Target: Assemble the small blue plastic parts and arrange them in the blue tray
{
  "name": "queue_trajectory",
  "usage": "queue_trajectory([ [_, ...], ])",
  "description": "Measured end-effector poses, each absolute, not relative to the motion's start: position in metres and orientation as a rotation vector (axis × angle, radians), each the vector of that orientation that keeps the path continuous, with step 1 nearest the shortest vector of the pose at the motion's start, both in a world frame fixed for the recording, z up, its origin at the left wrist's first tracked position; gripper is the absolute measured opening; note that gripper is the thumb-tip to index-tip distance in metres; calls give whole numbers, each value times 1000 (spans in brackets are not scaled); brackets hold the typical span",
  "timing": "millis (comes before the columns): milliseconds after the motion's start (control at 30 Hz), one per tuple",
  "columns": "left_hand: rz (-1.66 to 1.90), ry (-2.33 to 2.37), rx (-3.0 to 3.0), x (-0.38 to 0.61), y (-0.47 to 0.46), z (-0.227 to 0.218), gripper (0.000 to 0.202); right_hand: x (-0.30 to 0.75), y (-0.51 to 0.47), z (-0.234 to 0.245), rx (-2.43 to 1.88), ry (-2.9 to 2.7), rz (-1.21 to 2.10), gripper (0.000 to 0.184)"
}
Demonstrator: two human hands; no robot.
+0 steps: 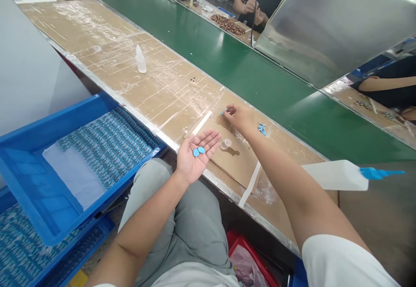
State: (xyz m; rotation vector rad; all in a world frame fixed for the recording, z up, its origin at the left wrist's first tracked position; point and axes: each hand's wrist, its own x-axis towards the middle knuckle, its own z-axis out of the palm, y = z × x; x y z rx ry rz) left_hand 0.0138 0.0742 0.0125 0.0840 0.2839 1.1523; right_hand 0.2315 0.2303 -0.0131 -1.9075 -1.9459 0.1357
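Left hand (192, 162) spread palm-up, two blue discs (201, 150) on it — probably light, stiff, slick; best taken by the rims. Right hand (239, 117), farther out, pinching a small blue piece (222, 113) over the bench (175, 98) — loose blue pieces (261, 128) lie farther right.

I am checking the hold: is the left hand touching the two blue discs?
Touching: the head view shows both blue discs resting on the left hand, palm up.

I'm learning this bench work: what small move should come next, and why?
Probably bring the small blue piece pinched by the right hand over to the open, upturned left hand, since two flat, round blue discs already lie on that palm.
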Motion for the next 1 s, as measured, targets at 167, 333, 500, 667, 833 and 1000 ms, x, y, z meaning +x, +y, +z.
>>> queue_trajectory([
  [167,1145,267,75,15,74,11,43,234,226,-13,-1876,-1896,158,34],
  [333,1164,261,51,14,74,11,44,228,205,14,-1719,-1664,80,27],
  [500,1162,284,25,14,73,14,44,193,130,48,-1486,-1843,251,24],
  [667,1131,287,49,17,70,15,43,159,64,44,-1301,-2045,429,26],
  [833,1091,247,84,20,67,12,44,154,52,33,-1314,-2029,373,21],
  [1000,1076,233,106,22,64,13,45,157,53,40,-1268,-1989,458,21],
])
